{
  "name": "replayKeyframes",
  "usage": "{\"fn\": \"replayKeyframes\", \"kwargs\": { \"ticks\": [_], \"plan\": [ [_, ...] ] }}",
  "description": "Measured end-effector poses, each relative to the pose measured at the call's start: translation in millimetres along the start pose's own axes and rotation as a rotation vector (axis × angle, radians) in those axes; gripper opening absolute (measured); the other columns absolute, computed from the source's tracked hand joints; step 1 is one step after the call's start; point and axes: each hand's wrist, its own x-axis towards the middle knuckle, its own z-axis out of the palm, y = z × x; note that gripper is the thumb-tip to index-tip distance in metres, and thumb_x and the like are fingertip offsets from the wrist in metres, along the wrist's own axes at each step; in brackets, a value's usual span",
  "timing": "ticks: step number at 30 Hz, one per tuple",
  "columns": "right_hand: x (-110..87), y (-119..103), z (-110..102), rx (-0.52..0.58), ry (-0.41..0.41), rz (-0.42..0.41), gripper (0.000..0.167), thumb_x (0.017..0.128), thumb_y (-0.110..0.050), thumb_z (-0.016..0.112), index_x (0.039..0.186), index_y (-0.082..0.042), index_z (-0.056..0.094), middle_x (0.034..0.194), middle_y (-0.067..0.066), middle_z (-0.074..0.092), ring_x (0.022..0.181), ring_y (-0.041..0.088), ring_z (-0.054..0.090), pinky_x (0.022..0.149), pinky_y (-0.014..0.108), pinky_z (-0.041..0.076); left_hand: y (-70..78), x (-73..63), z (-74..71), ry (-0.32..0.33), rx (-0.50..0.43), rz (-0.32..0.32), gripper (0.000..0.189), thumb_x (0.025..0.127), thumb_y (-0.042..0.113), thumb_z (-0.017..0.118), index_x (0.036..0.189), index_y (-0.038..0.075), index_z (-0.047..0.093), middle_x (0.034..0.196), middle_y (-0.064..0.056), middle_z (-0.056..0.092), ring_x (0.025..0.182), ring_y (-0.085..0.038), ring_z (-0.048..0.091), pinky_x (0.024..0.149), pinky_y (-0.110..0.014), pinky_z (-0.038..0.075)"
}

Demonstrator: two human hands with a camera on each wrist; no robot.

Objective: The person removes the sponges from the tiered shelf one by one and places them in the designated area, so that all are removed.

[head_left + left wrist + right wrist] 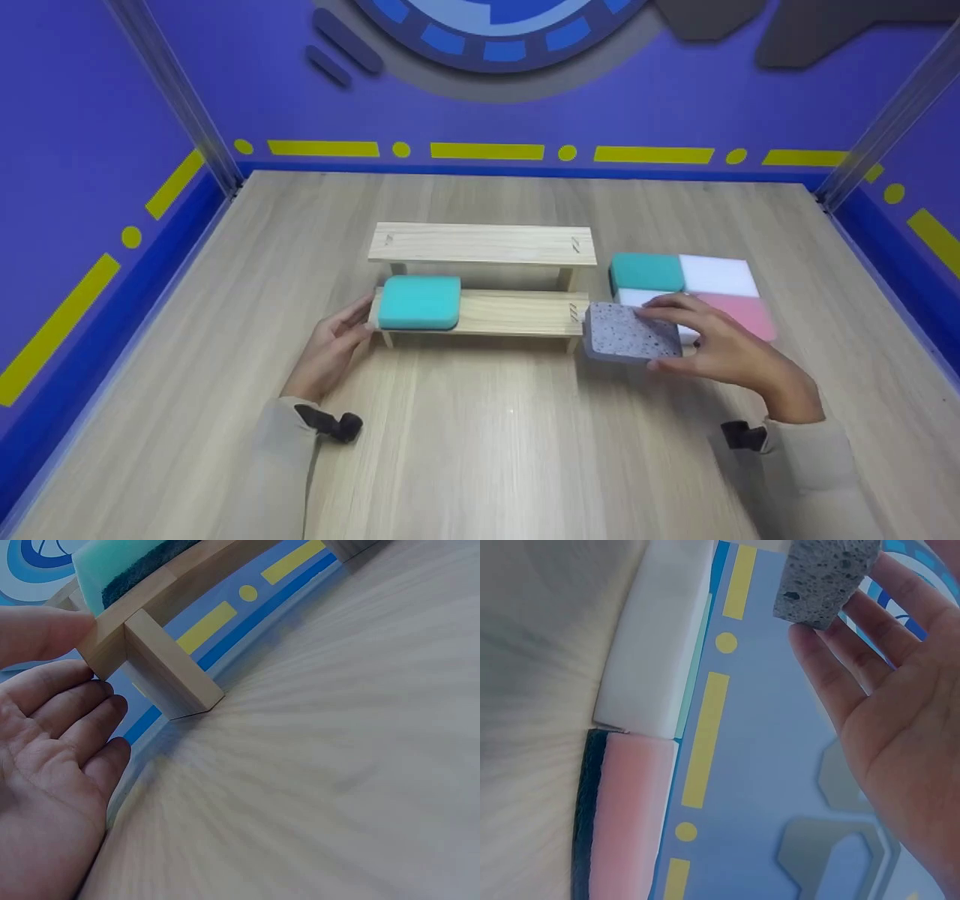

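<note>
A low two-step wooden rack stands mid-table. On the left part of its lower step lies a turquoise sponge; in the left wrist view the sponge's dark scouring layer faces down. My left hand pinches the left end of that step, thumb at the board's edge and fingers beneath. Off the rack's right end, my right hand holds a grey speckled sponge by its right side. The right wrist view shows this porous grey block raised, its far part cut off by the frame.
Right of the rack, more sponges lie in a block: a green one, a white one, a pink one and another white one partly hidden by my hand and the grey sponge. Blue walls enclose the wooden table.
</note>
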Motion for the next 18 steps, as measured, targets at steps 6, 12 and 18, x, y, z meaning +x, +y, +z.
{"fn": "replayKeyframes", "kwargs": {
  "ticks": [6,12,18],
  "plan": [
    [-4.4,4.3,-0.7,0.06,-0.001,0.019,0.064,0.076,-0.03,0.082,0.132,-0.011,0.058,0.132,0.012,0.052,0.114,0.028,0.051,0.083,0.056,0.056,0.1,-0.6,0.2,-0.002,0.01,-0.001,0.059,0.096,0.0,0.05,0.148,-0.007,0.024,0.158,-0.019,0.021,0.147,-0.025,0.02,0.112,-0.02,0.033],
    [-9.4,8.2,-1.0,0.075,0.008,-0.003,0.063,0.075,-0.027,0.082,0.131,-0.01,0.059,0.128,0.011,0.053,0.11,0.025,0.052,0.084,0.056,0.055,-0.8,-0.7,-1.2,-0.001,0.018,0.003,0.058,0.096,0.0,0.05,0.148,-0.005,0.026,0.158,-0.017,0.024,0.147,-0.023,0.022,0.11,-0.017,0.034],
    [-14.9,11.8,-1.3,0.08,0.002,0.018,0.064,0.073,-0.027,0.084,0.13,-0.011,0.06,0.128,0.008,0.054,0.109,0.011,0.049,0.086,0.05,0.056,-2.0,0.3,-2.4,-0.002,0.056,0.001,0.058,0.096,0.003,0.051,0.149,-0.003,0.027,0.158,-0.015,0.025,0.146,-0.022,0.023,0.11,-0.016,0.034]
  ]
}}
